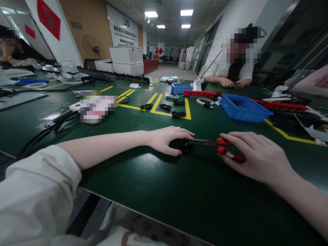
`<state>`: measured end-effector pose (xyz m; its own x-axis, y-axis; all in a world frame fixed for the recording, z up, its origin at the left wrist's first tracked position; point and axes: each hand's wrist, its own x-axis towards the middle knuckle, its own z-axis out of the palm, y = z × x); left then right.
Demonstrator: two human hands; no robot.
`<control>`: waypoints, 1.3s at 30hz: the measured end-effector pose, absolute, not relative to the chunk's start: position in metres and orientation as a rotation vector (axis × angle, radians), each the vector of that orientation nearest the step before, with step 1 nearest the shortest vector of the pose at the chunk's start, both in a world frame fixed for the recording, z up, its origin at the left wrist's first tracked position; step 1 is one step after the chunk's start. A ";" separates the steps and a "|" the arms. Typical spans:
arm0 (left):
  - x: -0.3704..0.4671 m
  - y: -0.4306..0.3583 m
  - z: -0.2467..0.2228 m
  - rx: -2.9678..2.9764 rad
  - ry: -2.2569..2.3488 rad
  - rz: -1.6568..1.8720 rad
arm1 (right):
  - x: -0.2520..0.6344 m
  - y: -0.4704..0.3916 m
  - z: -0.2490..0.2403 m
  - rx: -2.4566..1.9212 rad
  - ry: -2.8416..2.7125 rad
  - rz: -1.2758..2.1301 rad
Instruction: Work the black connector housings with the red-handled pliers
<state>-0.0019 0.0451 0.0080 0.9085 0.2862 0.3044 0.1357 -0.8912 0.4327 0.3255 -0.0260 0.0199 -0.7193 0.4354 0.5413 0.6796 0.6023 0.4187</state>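
Gripping a small black part (pixel 182 145) against the green table (pixel 164 191), the left hand (pixel 166 140) had its fingers curled round it, while the right hand (pixel 253 159) squeezed red-handled pliers (pixel 220 147) whose tip met the part — work seemingly midway. Beyond, four like parts (pixel 166 107) lay inside yellow tape, perhaps waiting. A blue bin (pixel 243 108) and a co-worker's hands (pixel 234 83) sat well apart; nothing blocked the way.

A blue bin (pixel 242 108) sits right on the green table (pixel 153 191). Small black parts (pixel 178 114) lie inside far yellow lines (pixel 156 104). A white fan (pixel 69 72) stands far left.
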 end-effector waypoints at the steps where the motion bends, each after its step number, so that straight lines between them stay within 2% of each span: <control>1: -0.002 0.046 0.008 2.664 0.313 0.501 | 0.327 -0.025 0.019 -0.899 -2.450 -0.875; 17: 0.002 0.046 0.004 2.647 0.404 0.580 | 0.331 -0.019 0.016 -0.912 -2.442 -0.872; 39: 0.002 0.048 0.001 2.636 0.440 0.563 | 0.330 -0.019 0.014 -1.014 -2.475 -0.700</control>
<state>0.0022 0.0476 0.0006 0.8690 0.3800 0.3169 0.2155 -0.8672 0.4489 0.3300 -0.0188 0.0137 -0.6703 0.5407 0.5084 0.7268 0.6168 0.3023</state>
